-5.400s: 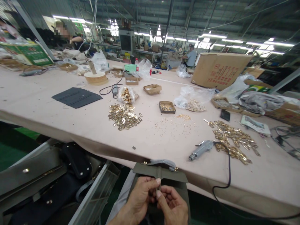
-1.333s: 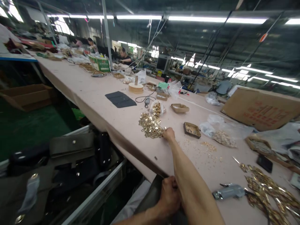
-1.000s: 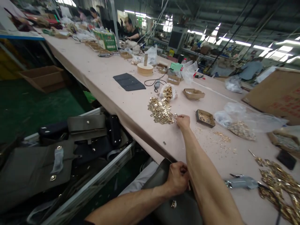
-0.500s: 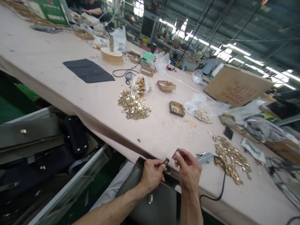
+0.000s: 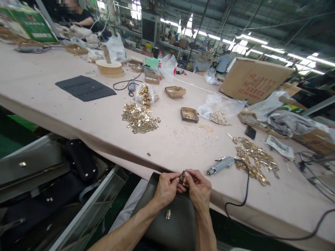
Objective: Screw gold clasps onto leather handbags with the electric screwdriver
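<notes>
My left hand (image 5: 166,188) and my right hand (image 5: 198,186) meet at the table's front edge, fingers pinched around a small metal piece (image 5: 182,177) between them. Below them a dark olive bag (image 5: 172,226) lies on my lap, with a gold-coloured clasp (image 5: 168,214) on its face. A grey electric screwdriver (image 5: 221,165) lies on the table right of my hands, its black cord running off it. Gold metal parts form one pile (image 5: 141,118) ahead of my hands and another pile (image 5: 255,158) to the right.
Small screws (image 5: 206,129) are scattered near a small box (image 5: 189,114) on the pink table (image 5: 104,129). A plastic bag (image 5: 221,108), a large carton (image 5: 255,78) and a black sheet (image 5: 85,87) lie farther back. A crate (image 5: 91,205) of bags stands at left. A person (image 5: 81,17) sits far left.
My hands have come together, my right hand moving left to bring its small metal piece against the one in my left. The view has shifted, and the screwdriver now shows fully.
</notes>
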Motion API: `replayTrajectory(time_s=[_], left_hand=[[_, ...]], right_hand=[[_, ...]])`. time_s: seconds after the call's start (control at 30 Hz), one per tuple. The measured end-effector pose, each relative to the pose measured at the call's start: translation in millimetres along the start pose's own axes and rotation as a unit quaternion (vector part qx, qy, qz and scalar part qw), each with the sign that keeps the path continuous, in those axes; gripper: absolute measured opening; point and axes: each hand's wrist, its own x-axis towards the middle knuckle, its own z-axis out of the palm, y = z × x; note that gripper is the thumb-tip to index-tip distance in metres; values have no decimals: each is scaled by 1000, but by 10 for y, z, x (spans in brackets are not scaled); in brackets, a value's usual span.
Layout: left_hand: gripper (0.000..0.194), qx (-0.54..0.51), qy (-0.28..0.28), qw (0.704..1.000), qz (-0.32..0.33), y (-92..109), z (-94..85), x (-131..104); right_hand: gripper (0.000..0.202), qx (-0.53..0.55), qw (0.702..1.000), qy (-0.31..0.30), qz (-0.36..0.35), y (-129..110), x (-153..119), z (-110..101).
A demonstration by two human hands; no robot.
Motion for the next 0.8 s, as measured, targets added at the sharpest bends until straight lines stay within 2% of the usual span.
replayTrajectory(time_s=[0.23, 0.47, 0.8], left_hand=[[33, -6, -39, 999, 10, 1, -17, -14], [33, -17, -49, 999, 11, -95, -46, 13], [30, -28, -40, 999, 19, -93, -57, -5]], right_hand=[[20, -12, 1000, -7, -12, 6, -21, -20], [20, -13, 1000, -2, -19, -13, -31, -5], [17, -21, 999, 1, -29, -11, -31, 14]])
